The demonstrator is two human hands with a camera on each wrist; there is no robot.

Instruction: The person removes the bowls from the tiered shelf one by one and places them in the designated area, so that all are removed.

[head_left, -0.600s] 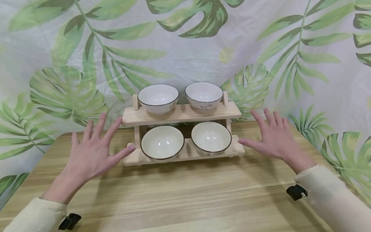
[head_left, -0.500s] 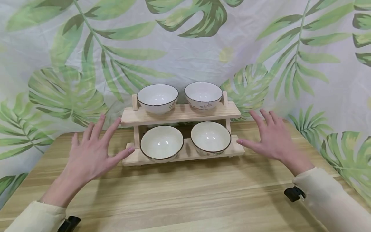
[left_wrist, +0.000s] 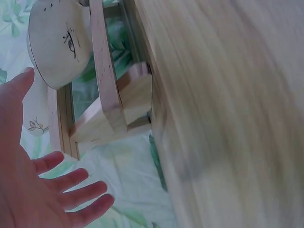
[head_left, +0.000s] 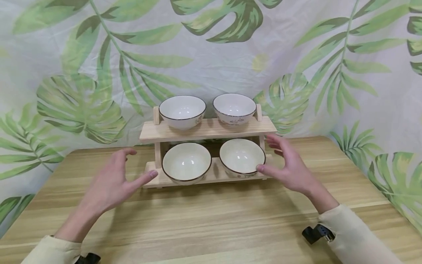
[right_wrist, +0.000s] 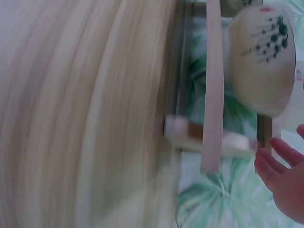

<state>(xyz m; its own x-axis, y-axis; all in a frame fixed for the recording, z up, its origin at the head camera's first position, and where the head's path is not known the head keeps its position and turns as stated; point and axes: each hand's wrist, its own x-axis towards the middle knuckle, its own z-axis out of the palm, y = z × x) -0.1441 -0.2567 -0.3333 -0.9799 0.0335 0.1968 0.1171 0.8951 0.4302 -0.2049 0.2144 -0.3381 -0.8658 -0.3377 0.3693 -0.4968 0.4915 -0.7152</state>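
The right hand (head_left: pixel 290 170) has just swung in, loosely curved, grasping nothing, putting the round dark-rimmed cream ceramic bowl (head_left: pixel 242 156) at right on the lower tier of the pale wooden rack (head_left: pixel 211 129) within reach, contact unclear; the left hand (head_left: pixel 110 183), newly bent, hangs empty near the matching left bowl (head_left: pixel 187 161).

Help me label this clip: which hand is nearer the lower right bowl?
Right. The right hand is just beside the lower right bowl, contact unclear; the left hand is farther off, out beyond the lower left bowl.
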